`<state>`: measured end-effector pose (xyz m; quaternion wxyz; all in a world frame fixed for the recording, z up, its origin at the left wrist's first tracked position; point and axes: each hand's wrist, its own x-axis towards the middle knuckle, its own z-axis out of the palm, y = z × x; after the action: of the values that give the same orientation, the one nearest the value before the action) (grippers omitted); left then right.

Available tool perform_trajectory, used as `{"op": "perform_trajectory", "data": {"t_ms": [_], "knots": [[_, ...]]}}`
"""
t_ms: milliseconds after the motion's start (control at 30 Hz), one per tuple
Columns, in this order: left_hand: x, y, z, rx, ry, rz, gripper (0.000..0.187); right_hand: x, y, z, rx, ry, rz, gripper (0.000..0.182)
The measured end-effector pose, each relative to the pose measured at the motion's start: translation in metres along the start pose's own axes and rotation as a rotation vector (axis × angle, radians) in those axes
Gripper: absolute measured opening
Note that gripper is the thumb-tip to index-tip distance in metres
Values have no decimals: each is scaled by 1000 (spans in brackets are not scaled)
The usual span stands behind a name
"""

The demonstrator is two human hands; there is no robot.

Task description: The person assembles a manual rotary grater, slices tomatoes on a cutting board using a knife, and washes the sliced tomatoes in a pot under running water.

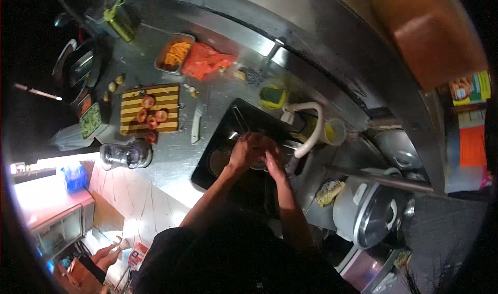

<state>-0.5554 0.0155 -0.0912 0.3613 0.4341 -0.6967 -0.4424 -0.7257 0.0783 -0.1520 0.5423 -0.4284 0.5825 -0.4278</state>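
Observation:
Both my hands are over the black sink (207,161), close together near its middle. My left hand (242,153) has its fingers curled in against the other hand. Beside it my right hand (273,163) is turned inward. Whatever lies between them, if anything, is too blurred to make out. Under and around the hands are metal dishes, partly hidden. A white curved faucet (315,130) reaches over the sink's right side. Behind the sink stands a yellow container with a green sponge (273,94). A white-handled knife (196,125) lies on the counter left of the sink.
A striped cutting board (127,112) holds several cut red pieces. Nearby are a clear jar (122,155), a tray of orange strips (176,53), a red bag (203,62) and a tray of green pieces (91,121). A lidded pot (348,204) stands right. Another person (104,257) is lower left.

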Motion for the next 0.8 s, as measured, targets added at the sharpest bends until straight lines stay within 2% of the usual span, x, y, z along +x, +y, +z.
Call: {"op": "perform_trajectory", "data": {"t_ms": [67,100,133,167,233,267,333,433,533,633,733,800], "knots": [[0,9,20,-6,-32,138,39,-19,32,-29,-1141,67,-374,37],[0,13,27,-7,-48,205,40,-29,34,-39,-1133,74,-289,34],[-2,15,34,-8,-63,271,41,-30,54,-52,-772,100,-160,29],[-3,12,42,-23,-80,256,39,-31,73,-65,-403,167,-61,24],[-4,0,57,-46,-106,224,35,-39,29,-61,193,180,185,23],[-2,5,58,-214,-199,50,34,-44,6,-59,473,243,301,23],[2,20,55,-539,-376,-305,33,-50,-39,-47,453,191,214,24],[-11,-17,84,-679,-280,-273,34,-50,34,-61,-14,420,144,25],[-15,-24,90,-630,-243,-292,34,-50,43,-70,76,312,177,47],[-12,-14,86,-479,-229,-338,33,-43,45,-78,-94,212,176,48],[-12,5,78,-402,-168,-301,32,-44,37,-79,-50,229,242,47],[-16,-17,91,-398,-155,-293,32,-39,34,-80,-172,228,236,45]]}}
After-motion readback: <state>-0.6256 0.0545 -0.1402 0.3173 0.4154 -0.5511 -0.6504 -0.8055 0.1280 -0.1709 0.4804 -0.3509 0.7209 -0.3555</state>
